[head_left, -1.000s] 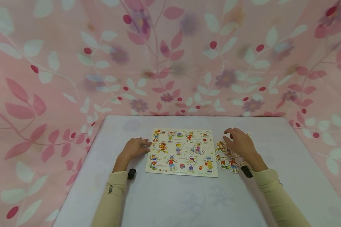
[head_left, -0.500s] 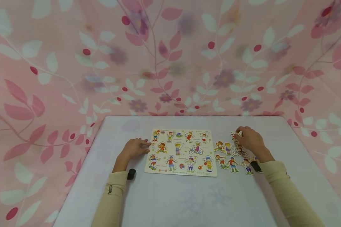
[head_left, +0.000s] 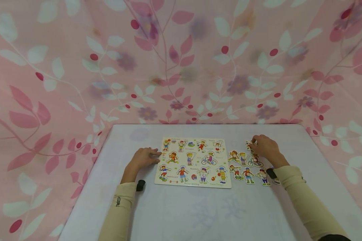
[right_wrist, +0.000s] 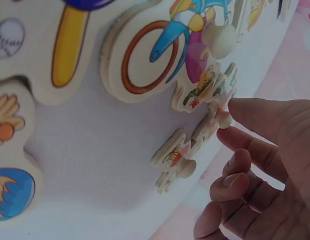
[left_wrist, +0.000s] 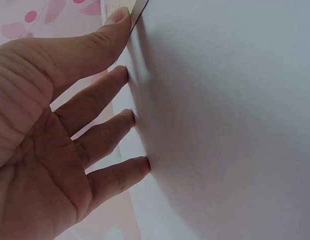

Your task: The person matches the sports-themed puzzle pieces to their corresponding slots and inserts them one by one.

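Note:
A wooden peg puzzle board (head_left: 193, 163) printed with children at sports lies flat on the table. My left hand (head_left: 142, 158) rests at its left edge; in the left wrist view the thumb touches the board's edge and the other fingertips rest on the white cloth. To the right of the board, my right hand (head_left: 266, 147) is at the back of a group of loose puzzle pieces. Its thumb and index finger pinch the small round knob of a puzzle piece (right_wrist: 212, 117), which shows a footballer in the head view. The hand partly covers that piece.
Several knobbed pieces lie nearby, including a cyclist piece (head_left: 254, 161), a runner piece (head_left: 234, 156), a skateboarder piece (head_left: 236, 172) and a baseball piece (head_left: 263, 177). The white-clothed table (head_left: 181, 214) meets a pink floral curtain (head_left: 181, 67) at the back.
My right hand has moved right, from above the nearer pieces to the footballer piece, uncovering several pieces. Over the last half second it has stayed there. The left hand stays at the board.

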A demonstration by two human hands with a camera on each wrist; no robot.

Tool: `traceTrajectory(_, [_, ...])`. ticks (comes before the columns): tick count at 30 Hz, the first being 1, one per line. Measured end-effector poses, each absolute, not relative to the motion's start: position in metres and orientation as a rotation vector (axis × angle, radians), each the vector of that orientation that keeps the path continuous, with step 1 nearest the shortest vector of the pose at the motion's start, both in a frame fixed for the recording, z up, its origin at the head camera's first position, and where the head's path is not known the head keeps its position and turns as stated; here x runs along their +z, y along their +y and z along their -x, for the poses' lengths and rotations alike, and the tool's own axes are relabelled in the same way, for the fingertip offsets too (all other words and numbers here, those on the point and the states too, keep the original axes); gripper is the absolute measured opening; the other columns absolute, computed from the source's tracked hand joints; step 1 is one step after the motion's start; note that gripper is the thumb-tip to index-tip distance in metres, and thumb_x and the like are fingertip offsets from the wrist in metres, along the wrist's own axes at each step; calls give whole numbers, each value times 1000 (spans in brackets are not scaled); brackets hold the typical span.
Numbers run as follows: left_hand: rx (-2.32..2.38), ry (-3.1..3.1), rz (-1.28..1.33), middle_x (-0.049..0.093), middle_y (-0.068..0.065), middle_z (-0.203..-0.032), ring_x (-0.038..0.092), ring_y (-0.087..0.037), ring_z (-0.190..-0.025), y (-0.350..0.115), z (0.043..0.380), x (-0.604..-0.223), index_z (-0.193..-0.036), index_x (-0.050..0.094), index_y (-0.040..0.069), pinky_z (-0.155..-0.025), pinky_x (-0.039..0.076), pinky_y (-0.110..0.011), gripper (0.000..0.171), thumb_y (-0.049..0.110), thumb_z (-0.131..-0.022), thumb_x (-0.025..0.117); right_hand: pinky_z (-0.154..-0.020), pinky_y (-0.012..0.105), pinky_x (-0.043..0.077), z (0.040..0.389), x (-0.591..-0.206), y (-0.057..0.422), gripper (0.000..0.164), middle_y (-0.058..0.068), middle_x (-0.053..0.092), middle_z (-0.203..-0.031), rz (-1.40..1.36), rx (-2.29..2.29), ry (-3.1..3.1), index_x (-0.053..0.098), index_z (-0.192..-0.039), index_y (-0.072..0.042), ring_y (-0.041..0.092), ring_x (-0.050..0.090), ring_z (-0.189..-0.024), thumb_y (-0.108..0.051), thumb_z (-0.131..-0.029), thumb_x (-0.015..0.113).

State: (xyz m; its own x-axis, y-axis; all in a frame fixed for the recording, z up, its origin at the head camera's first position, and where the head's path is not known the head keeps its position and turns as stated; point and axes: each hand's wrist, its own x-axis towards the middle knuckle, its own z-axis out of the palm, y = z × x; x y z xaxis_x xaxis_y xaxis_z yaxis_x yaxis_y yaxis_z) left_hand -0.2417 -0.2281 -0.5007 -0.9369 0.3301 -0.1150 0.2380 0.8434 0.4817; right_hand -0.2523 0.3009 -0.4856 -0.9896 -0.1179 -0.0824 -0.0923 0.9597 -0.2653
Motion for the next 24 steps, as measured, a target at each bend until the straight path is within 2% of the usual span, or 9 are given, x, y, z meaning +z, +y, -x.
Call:
traceTrajectory(8, [677, 2832, -425, 58, -8, -136, 42, -41, -135, -226, 240, -498, -123, 71, 15, -113, 29, -55, 41, 27, -85, 79, -53, 37, 45, 252, -482, 298, 22, 18, 61, -91, 172, -425, 2994, 64, -102, 2, 25, 53, -69, -18, -93, 64])
traceTrajectory(16, [673, 2836, -416, 58, -8, -137, 42, -40, -135, -225, 239, -494, -124, 71, 15, -113, 30, -55, 41, 26, -86, 78, -50, 34, 44, 252, -481, 296, 22, 12, 59, -84, 212, -459, 3037, 65, -104, 2, 22, 52, -65, -17, -94, 62])
traceTrajectory(24, [667, 2842, -454, 59, -9, -135, 43, -42, -133, -226, 238, -496, -124, 71, 14, -112, 31, -55, 40, 26, -86, 78, -55, 40, 49, 243, -472, 272, 23, 14, 60, -89, 326, -453, 3150, 65, -105, -1, 24, 56, -70, -20, -94, 65])
